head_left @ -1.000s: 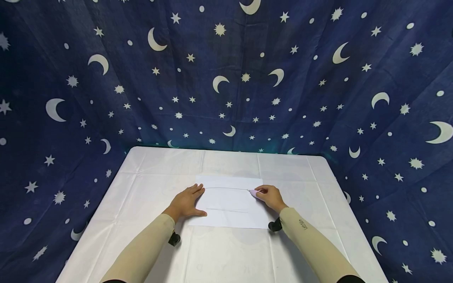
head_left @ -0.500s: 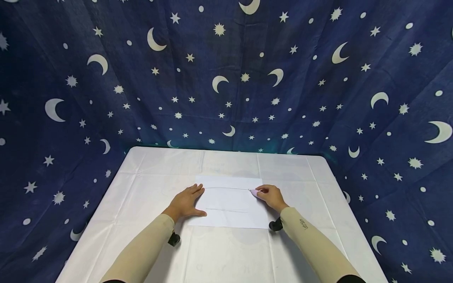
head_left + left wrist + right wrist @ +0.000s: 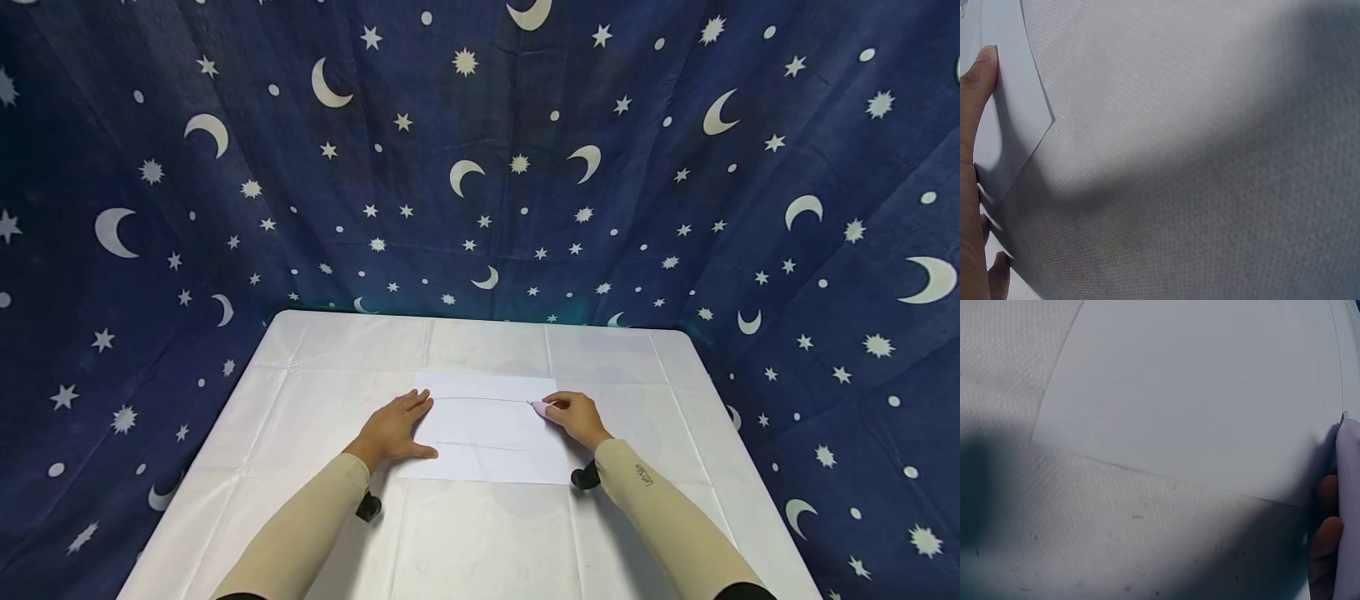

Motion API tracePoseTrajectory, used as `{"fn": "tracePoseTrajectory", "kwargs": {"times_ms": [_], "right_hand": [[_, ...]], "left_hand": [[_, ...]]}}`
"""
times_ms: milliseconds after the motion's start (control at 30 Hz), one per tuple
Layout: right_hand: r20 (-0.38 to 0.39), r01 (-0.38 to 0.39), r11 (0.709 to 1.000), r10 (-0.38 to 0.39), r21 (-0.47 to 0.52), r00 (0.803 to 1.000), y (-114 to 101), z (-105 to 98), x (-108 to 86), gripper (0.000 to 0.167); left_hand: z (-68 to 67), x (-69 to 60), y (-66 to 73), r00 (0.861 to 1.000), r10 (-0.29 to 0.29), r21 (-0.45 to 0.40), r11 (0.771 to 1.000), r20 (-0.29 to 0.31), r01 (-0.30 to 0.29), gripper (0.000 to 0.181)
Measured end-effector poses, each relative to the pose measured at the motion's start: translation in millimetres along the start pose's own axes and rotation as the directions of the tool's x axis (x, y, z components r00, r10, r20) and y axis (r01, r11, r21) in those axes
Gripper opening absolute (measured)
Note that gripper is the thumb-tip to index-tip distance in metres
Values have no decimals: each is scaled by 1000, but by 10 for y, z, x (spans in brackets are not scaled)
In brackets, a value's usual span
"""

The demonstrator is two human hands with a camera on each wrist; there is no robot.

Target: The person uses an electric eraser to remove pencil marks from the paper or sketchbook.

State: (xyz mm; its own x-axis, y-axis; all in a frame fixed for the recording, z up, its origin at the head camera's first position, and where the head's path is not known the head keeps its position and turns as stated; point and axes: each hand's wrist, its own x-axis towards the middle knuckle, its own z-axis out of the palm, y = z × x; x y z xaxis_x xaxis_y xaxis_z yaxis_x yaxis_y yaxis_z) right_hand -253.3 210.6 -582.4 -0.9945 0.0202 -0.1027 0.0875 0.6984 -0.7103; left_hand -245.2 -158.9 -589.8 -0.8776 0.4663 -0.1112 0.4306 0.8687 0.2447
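Observation:
A white sheet of paper (image 3: 483,465) lies on the table with two thin lines across it, a dark upper one and a fainter lower one. My left hand (image 3: 393,428) rests spread on the sheet's left edge, its thumb (image 3: 984,70) on the paper in the left wrist view. At the opposite side, my right hand (image 3: 577,418) pinches a thick-bodied lilac pen (image 3: 1349,500). The pen's narrow tip meets the right end of the upper line. Most of the right hand falls outside the right wrist view.
A white cloth (image 3: 480,542) with fold creases covers the table. Behind and to both sides hangs a dark blue curtain (image 3: 420,100) with moons and stars. Dark wrist cameras (image 3: 585,477) sit under both forearms.
The pen tip has crept very slightly to the right along the upper line. My left hand and the paper stay in place.

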Motion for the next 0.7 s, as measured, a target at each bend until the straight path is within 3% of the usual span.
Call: {"fn": "tracePoseTrajectory", "kwargs": {"times_ms": [400,700], "right_hand": [[14,17,1000,-17,2,1000,-22,34,1,19],[9,-23,1000,23,-17,1000,-37,10,-3,20]], "left_hand": [[7,-4,-7,1000,-2,-10,1000,7,2,107],[30,2,-20,1000,-5,7,1000,2,5,109]]}}
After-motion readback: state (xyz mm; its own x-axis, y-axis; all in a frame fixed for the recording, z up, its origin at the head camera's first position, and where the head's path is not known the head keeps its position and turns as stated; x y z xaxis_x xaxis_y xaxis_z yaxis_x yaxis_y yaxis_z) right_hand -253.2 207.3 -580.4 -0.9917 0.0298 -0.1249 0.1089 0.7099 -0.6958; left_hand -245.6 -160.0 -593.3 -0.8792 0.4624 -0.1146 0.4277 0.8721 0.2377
